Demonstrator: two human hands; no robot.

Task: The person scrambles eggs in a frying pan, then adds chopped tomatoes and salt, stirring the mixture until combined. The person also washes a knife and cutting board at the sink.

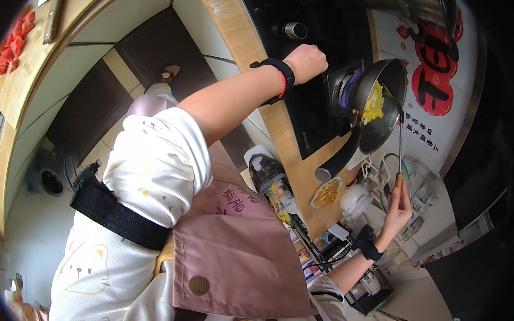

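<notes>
In the upper right of the frame, yellow food (374, 103) lies inside a dark frying pan (382, 136), above the right hand (399, 208), whose fingers are closed around the wooden grip of a long-handled utensil (400, 151). The left hand (307, 64), upper centre, is curled beside the pan, apart from it; its contents cannot be determined.

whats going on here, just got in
A person is working at a black cooktop. Their right hand holds a long-handled utensil, which reaches into a dark wok by some yellow food; what looks like a blue flame shows at the burner. The left hand, loosely fisted with nothing visible in it, is over by the cooktop. Chopped red pieces lie near a knife, far left.
</notes>
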